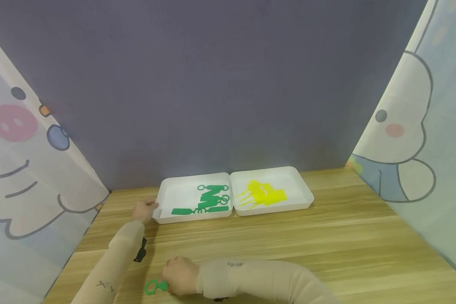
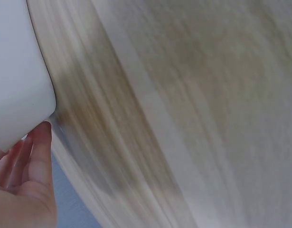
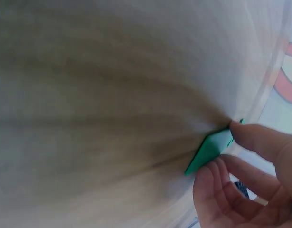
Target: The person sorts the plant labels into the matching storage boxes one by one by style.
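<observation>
In the head view my left hand (image 1: 144, 210) holds the left edge of a white tray (image 1: 194, 218). The left wrist view has its fingers (image 2: 40, 152) against the tray's outer wall, with the thumb mostly cut off by the frame. Several flat green tags with ring ends (image 1: 209, 198) lie in that tray, mostly toward its right side. Low on the table, my right hand (image 1: 180, 275) pinches another green tag (image 3: 212, 149) between thumb and fingers. Its ring sticks out to the left of the hand, and the tag is close to the tabletop.
A second white tray (image 1: 302, 202) adjoins the first on the right and holds a pile of yellow tags with thin tails (image 1: 264, 194). Both stand on a wood-grain table (image 1: 289, 240) before a dark grey panel (image 1: 232, 84). A black strap end (image 1: 140, 250) hangs by the left forearm.
</observation>
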Tool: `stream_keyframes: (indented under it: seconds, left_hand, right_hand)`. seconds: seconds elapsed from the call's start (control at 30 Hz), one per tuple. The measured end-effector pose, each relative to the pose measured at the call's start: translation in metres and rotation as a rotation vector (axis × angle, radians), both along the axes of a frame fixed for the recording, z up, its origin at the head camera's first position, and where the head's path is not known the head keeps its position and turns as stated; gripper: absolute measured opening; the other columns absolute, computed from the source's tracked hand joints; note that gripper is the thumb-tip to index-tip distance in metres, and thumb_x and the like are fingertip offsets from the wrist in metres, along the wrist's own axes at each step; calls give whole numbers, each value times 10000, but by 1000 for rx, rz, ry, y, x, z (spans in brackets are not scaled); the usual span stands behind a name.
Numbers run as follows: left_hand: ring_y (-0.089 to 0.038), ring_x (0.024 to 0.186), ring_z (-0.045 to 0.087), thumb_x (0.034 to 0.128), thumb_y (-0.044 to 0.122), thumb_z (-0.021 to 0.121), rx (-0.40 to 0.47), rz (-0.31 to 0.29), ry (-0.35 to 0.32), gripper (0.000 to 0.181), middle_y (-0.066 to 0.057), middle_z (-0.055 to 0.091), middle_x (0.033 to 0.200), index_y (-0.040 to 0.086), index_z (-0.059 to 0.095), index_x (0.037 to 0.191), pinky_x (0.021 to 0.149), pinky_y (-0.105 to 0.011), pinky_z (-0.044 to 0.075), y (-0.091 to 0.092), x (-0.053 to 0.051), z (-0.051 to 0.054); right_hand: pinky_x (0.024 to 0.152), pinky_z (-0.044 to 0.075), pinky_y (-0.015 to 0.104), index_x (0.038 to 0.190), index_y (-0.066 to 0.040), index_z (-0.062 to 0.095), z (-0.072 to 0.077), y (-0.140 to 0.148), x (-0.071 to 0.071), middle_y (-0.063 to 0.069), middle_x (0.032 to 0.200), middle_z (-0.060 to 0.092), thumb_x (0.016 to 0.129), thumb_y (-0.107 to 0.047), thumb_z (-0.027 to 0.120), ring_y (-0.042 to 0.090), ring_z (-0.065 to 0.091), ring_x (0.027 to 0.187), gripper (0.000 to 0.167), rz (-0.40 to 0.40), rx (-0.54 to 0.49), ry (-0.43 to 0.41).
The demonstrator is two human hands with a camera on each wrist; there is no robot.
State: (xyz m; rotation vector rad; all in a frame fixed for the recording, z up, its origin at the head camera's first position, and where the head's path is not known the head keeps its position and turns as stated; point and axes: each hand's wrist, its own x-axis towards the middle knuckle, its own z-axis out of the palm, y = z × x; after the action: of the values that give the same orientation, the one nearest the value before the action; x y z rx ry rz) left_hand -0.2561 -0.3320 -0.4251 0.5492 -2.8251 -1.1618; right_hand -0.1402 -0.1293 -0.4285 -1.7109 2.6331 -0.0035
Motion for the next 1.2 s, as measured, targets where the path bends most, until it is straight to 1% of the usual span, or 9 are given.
stream_keyframes:
  seconds: [0.17, 0.43, 0.5, 0.63, 0.73, 0.87, 0.97, 1.1, 1.2]
  left_hand:
    - [-459, 1218, 390, 935, 180, 458, 5, 1, -3, 410, -294, 436, 1312, -88, 493, 1244, 1005, -519, 351, 1, 1, 1]
    - [-452, 1206, 404, 936, 179, 465, 22, 7, -4, 407, -299, 442, 1308, -87, 498, 1242, 989, -512, 369, 0, 3, 1]
    - [-454, 1204, 405, 932, 180, 467, 18, 7, 2, 406, -299, 447, 1303, -87, 503, 1236, 987, -514, 369, 0, 3, 0]
    - [-447, 1203, 416, 927, 178, 472, 17, 17, 7, 400, -292, 454, 1301, -80, 514, 1229, 990, -509, 370, -1, 0, -2]
    - [-442, 1206, 416, 926, 178, 473, 18, 23, 1, 395, -289, 451, 1306, -74, 518, 1227, 993, -506, 368, -3, -2, -3]
    - [-450, 1207, 407, 927, 180, 473, 24, 20, -6, 397, -295, 439, 1313, -75, 513, 1229, 989, -514, 365, -6, -2, -3]
    - [-461, 1203, 406, 927, 182, 471, 27, 8, -6, 402, -297, 436, 1312, -77, 506, 1232, 983, -524, 369, -7, -1, -3]
    - [-458, 1196, 416, 919, 193, 487, 42, 6, 0, 403, -291, 449, 1306, -68, 518, 1223, 973, -520, 384, -5, 0, -1]
    - [-446, 1171, 443, 909, 212, 520, 40, 17, 15, 394, -284, 484, 1279, -56, 550, 1195, 934, -487, 423, -2, 1, 1]
  right_hand:
    - [455, 290, 75, 555, -212, 524, 4, 0, -4, -138, 537, 413, 791, -352, 700, -15, 348, 505, 325, -7, 45, -82]
    - [431, 284, 89, 503, -184, 532, 3, 2, -9, -123, 426, 355, 764, -332, 726, -3, 297, 448, 358, 9, 27, -185]
    - [462, 296, 84, 555, -185, 603, 4, 4, -11, -136, 455, 430, 760, -332, 730, -12, 329, 475, 283, 12, 21, -211]
    - [525, 331, 71, 719, -174, 703, 10, 10, -17, -137, 611, 588, 758, -299, 737, -27, 409, 550, 136, -8, -4, -269]
    - [529, 350, 69, 765, -157, 709, 17, 15, -24, -121, 668, 617, 753, -267, 741, -24, 442, 566, 115, -52, -29, -291]
    - [495, 381, 91, 752, -135, 703, 27, 19, -40, -99, 663, 616, 745, -240, 740, 1, 468, 538, 111, -151, -60, -327]
    - [548, 421, 111, 791, -115, 718, 35, 22, -59, -72, 740, 667, 746, -235, 741, 21, 520, 588, 130, -210, -87, -345]
    - [677, 471, 152, 878, -93, 729, 50, 26, -89, -10, 905, 708, 752, -227, 744, 69, 606, 745, 185, -265, -154, -359]
    - [743, 511, 207, 904, -83, 727, 61, 29, -110, 15, 949, 709, 762, -217, 734, 111, 643, 823, 195, -308, -199, -371]
